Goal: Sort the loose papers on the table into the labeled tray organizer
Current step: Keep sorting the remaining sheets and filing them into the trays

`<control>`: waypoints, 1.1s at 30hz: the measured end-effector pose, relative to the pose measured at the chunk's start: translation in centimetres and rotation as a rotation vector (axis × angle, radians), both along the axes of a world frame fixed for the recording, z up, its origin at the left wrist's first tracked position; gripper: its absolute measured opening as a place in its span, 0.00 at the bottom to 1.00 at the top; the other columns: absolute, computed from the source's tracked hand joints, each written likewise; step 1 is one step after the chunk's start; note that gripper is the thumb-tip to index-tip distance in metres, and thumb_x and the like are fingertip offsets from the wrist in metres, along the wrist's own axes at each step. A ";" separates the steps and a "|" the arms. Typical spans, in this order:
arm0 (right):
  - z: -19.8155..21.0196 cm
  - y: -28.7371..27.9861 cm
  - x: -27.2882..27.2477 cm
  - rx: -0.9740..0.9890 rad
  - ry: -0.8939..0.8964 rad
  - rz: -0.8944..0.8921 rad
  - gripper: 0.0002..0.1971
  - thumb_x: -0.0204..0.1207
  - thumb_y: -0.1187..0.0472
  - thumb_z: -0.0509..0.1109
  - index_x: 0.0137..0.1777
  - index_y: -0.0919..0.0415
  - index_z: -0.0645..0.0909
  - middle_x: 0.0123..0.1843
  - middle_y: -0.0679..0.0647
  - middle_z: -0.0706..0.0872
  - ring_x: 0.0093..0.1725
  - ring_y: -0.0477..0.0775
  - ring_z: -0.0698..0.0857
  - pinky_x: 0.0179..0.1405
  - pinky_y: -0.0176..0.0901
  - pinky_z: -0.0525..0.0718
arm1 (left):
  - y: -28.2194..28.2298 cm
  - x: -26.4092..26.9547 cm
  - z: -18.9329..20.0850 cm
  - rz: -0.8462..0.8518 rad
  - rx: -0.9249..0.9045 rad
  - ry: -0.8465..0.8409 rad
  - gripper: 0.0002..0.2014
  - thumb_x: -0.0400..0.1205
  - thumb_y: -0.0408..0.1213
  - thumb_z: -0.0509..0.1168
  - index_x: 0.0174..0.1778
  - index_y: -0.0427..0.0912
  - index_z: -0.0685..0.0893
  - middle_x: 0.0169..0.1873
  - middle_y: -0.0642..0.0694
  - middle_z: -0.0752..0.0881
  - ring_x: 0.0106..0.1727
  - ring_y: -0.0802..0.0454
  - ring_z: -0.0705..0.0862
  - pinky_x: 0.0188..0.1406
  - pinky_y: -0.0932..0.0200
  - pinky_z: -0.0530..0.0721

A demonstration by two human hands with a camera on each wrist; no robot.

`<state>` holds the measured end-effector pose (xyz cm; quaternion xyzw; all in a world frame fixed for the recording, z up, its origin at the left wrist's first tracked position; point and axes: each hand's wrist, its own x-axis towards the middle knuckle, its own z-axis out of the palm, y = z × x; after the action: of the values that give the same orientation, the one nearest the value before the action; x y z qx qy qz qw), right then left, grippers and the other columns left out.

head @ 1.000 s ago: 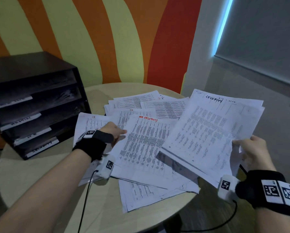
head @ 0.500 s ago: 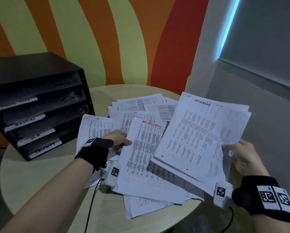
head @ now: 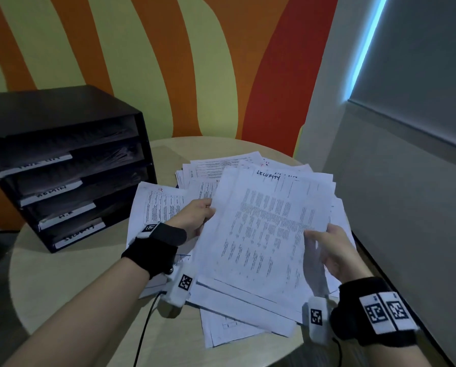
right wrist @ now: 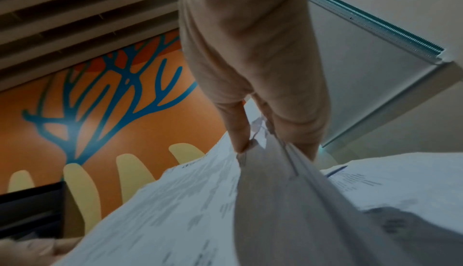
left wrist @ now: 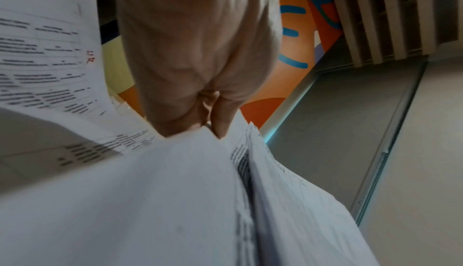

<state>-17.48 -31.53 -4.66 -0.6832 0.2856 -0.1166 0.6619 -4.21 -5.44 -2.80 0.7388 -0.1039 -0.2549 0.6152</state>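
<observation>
I hold a sheaf of printed papers (head: 269,229), its top sheet marked "SECURITY" in handwriting, raised over the table. My right hand (head: 325,247) pinches its right edge, thumb on top; in the right wrist view the fingers (right wrist: 238,131) clamp several sheets (right wrist: 190,211). My left hand (head: 197,215) grips the left edge, and its thumb (left wrist: 220,120) presses on the stack (left wrist: 150,191) in the left wrist view. More loose papers (head: 158,207) lie fanned out on the round table beneath. The black tray organizer (head: 62,165) stands at the left, its trays bearing white labels.
The round beige table (head: 62,282) has bare wood in front of the organizer. A striped orange, yellow and red wall (head: 168,62) rises behind. A grey wall and a window blind (head: 420,75) close the right side, next to the table's edge.
The right hand has brought the SECURITY sheaf left, over the pile. The left hand has left the sheet on the table and taken hold of the sheaf's left edge.
</observation>
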 end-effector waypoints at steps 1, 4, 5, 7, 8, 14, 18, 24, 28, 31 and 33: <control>0.2 0.5 0.0 0.004 -0.008 0.015 0.16 0.79 0.75 0.64 0.63 0.65 0.82 0.58 0.57 0.88 0.58 0.60 0.86 0.62 0.54 0.83 | -0.1 -0.2 0.2 -0.023 -0.034 0.021 0.13 0.90 0.34 0.53 0.61 0.35 0.82 0.39 0.42 0.85 0.29 0.53 0.83 0.28 0.64 0.78; 0.4 1.8 0.5 -0.011 -0.027 -0.022 0.13 0.76 0.77 0.63 0.54 0.63 0.81 0.51 0.59 0.89 0.51 0.61 0.87 0.47 0.49 0.83 | -0.3 -0.9 0.9 -0.131 -0.079 -0.001 0.22 0.86 0.51 0.61 0.64 0.35 0.81 0.54 0.41 0.88 0.55 0.43 0.87 0.60 0.50 0.83; 0.6 2.2 0.7 -0.032 -0.047 -0.053 0.13 0.75 0.77 0.63 0.55 0.64 0.79 0.49 0.60 0.89 0.50 0.62 0.87 0.44 0.48 0.82 | -0.4 -1.2 1.3 -0.156 -0.080 -0.068 0.22 0.84 0.48 0.65 0.66 0.35 0.81 0.55 0.44 0.86 0.58 0.43 0.86 0.62 0.50 0.82; 1.8 2.8 1.1 -0.081 -0.147 -0.074 0.18 0.71 0.78 0.62 0.61 0.66 0.75 0.44 0.59 0.88 0.46 0.59 0.85 0.39 0.45 0.80 | -0.5 -1.6 2.4 -0.104 -0.131 -0.221 0.14 0.84 0.30 0.66 0.66 0.35 0.81 0.58 0.43 0.88 0.57 0.45 0.87 0.57 0.56 0.85; 2.7 3.1 1.4 -0.111 -0.213 -0.080 0.21 0.71 0.78 0.61 0.64 0.66 0.73 0.45 0.58 0.89 0.44 0.58 0.84 0.38 0.43 0.80 | -0.5 -1.8 3.3 -0.043 -0.185 -0.270 0.13 0.83 0.23 0.64 0.63 0.36 0.83 0.54 0.44 0.89 0.53 0.49 0.88 0.52 0.61 0.86; 9.6 6.6 2.5 -0.306 -0.607 -0.032 0.17 0.76 0.79 0.60 0.54 0.57 0.77 0.44 0.51 0.85 0.39 0.44 0.83 0.40 0.40 0.83 | 0.9 -1.4 8.7 0.173 -0.439 -0.458 0.11 0.75 0.27 0.74 0.52 0.42 0.88 0.45 0.52 0.92 0.50 0.56 0.90 0.54 0.61 0.87; 8.8 8.0 3.5 -0.288 -0.566 0.093 0.20 0.79 0.78 0.61 0.65 0.58 0.71 0.53 0.47 0.85 0.46 0.40 0.86 0.45 0.36 0.86 | 2.0 -1.1 8.2 0.168 -0.466 -0.407 0.15 0.74 0.23 0.73 0.52 0.44 0.87 0.43 0.56 0.92 0.49 0.61 0.90 0.48 0.69 0.85; 6.8 8.3 3.6 -0.318 -0.287 0.220 0.33 0.79 0.71 0.69 0.79 0.56 0.56 0.70 0.55 0.77 0.63 0.47 0.82 0.50 0.36 0.84 | 3.2 -0.2 3.7 0.238 -0.179 -0.389 0.04 0.81 0.29 0.69 0.49 0.42 0.84 0.38 0.47 0.86 0.39 0.54 0.85 0.38 0.64 0.84; 10.6 7.1 3.4 -0.695 -0.495 -0.014 0.50 0.70 0.66 0.79 0.85 0.56 0.49 0.82 0.54 0.60 0.81 0.52 0.61 0.80 0.48 0.61 | 4.4 0.6 6.5 0.205 -0.030 -0.883 0.19 0.82 0.26 0.64 0.25 0.47 0.78 0.20 0.60 0.74 0.24 0.66 0.70 0.26 0.60 0.67; 12.7 7.1 3.9 -0.964 -0.592 0.050 0.50 0.64 0.62 0.82 0.83 0.51 0.56 0.83 0.53 0.62 0.83 0.55 0.60 0.81 0.60 0.59 | 5.0 1.1 10.2 0.106 0.262 -1.182 0.11 0.80 0.33 0.63 0.39 0.47 0.91 0.31 0.51 0.89 0.34 0.51 0.85 0.32 0.53 0.79; 12.8 7.1 5.0 -0.957 -0.531 0.165 0.39 0.62 0.62 0.81 0.73 0.45 0.71 0.74 0.51 0.77 0.75 0.53 0.73 0.75 0.63 0.69 | 5.2 0.8 11.9 0.030 0.371 -1.246 0.15 0.79 0.29 0.65 0.53 0.50 0.92 0.44 0.50 0.93 0.43 0.50 0.88 0.38 0.55 0.84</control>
<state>-12.50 -24.41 8.10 -0.8749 -0.0304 -0.3493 0.3340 -3.43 -0.27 9.06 0.8436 -0.3853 0.2161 0.3054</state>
